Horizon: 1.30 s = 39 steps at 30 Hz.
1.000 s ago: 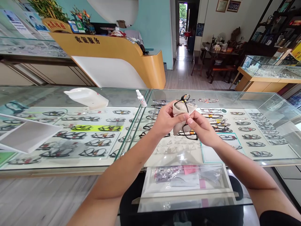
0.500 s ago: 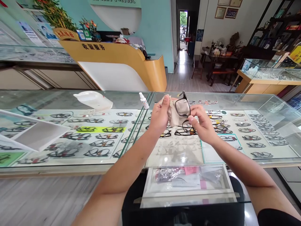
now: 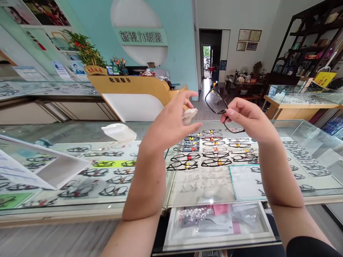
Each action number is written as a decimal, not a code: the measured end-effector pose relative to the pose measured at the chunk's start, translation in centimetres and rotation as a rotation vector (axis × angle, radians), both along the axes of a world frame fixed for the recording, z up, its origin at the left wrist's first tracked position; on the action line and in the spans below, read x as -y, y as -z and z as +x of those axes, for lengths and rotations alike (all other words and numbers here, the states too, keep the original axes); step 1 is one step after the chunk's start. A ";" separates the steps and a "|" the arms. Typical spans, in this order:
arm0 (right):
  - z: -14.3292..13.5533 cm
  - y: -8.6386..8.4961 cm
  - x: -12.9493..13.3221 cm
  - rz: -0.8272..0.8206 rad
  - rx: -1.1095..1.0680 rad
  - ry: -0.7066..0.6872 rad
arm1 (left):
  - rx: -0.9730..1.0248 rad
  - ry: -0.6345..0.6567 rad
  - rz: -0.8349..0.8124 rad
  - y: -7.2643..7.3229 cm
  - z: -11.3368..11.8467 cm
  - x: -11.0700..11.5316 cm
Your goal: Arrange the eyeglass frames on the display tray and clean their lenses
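Note:
In my right hand point(image 3: 248, 119) is a pair of dark-framed eyeglasses point(image 3: 216, 103), pinched near the bridge and raised above the glass counter. One lens tilts up toward the far side; the other lies lower, close to my fingers. My left hand point(image 3: 171, 123) is to the left of the glasses, apart from them. Its thumb and fingers are spread, and a bunched pale cleaning cloth point(image 3: 190, 116) is tucked in it, mostly hidden behind the palm. Below both hands, several rows of eyeglasses point(image 3: 215, 154) lie in the display case.
A white plastic container point(image 3: 119, 133) and a white tilted box point(image 3: 65, 171) stand on the counter at left. An open drawer point(image 3: 171, 232) with plastic packets is close to me. Beyond are a curved reception desk point(image 3: 144, 85) and another display case point(image 3: 300, 96).
My hands have drawn apart; the cloth has come off the lens and stays with my left hand, whose fingers have spread. The glasses have moved right. My view has tilted upward.

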State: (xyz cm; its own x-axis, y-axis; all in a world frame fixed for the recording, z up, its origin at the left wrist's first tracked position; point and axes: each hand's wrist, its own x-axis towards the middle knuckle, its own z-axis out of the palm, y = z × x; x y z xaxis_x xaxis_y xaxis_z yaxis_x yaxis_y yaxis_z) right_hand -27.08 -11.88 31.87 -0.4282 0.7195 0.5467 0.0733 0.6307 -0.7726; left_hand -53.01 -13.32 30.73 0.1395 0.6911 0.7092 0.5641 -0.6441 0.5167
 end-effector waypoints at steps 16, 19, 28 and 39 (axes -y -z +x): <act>-0.2 -1.1 0.8 -0.033 0.157 -0.014 | -0.161 -0.110 0.294 0.3 2.6 1.2; -0.2 -1.1 1.2 0.011 0.128 0.040 | -0.131 -0.106 0.380 0.1 2.8 1.0; -0.2 -0.5 2.5 0.453 -0.029 0.484 | -0.013 -0.270 0.443 -0.5 1.8 1.3; -0.1 -0.2 1.8 0.500 0.016 0.574 | 0.216 -0.174 0.338 0.0 1.2 0.6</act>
